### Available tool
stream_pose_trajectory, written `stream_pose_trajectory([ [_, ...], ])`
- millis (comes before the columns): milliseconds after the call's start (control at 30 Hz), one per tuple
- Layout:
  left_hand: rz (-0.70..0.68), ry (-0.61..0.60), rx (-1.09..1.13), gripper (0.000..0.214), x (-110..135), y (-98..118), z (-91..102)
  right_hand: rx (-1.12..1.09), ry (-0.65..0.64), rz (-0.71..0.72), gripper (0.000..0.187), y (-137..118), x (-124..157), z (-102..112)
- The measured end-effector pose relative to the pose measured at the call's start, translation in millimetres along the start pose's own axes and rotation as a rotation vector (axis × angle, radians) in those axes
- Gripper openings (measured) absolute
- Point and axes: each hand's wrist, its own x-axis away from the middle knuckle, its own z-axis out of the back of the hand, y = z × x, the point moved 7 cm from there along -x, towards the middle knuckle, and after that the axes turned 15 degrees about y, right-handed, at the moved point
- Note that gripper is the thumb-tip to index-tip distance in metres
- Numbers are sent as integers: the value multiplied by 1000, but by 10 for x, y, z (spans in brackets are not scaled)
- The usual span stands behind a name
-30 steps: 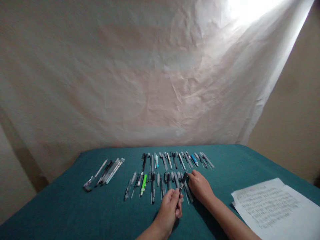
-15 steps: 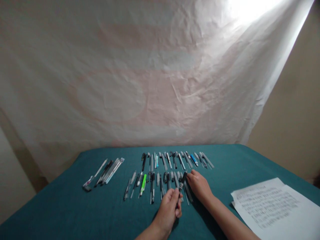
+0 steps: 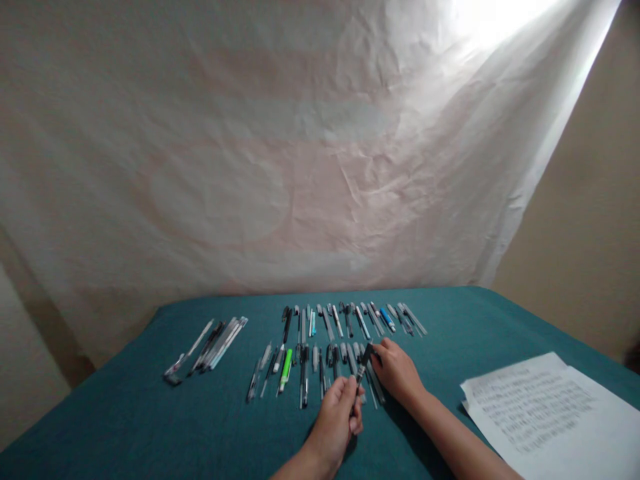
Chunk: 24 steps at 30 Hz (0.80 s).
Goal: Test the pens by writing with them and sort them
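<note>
Teal cloth (image 3: 200, 427): right hand (image 3: 399, 373) nearer pen (image 3: 365, 361)

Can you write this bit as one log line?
left hand: holds dark-ended pen | right hand: beside pen's dark end, contact unclear | green pen: lying on table | papers: right side of table
</note>
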Motion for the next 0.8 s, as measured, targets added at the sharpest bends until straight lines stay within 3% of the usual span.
stream_pose_trajectory([
  [400,0,-6,2,35,7,-1,0,-233,-80,-71,28,185,9,-112],
  [800,5,-4,-4,40,0,-4,6,-253,-46,-117,22,178,-10,-96],
])
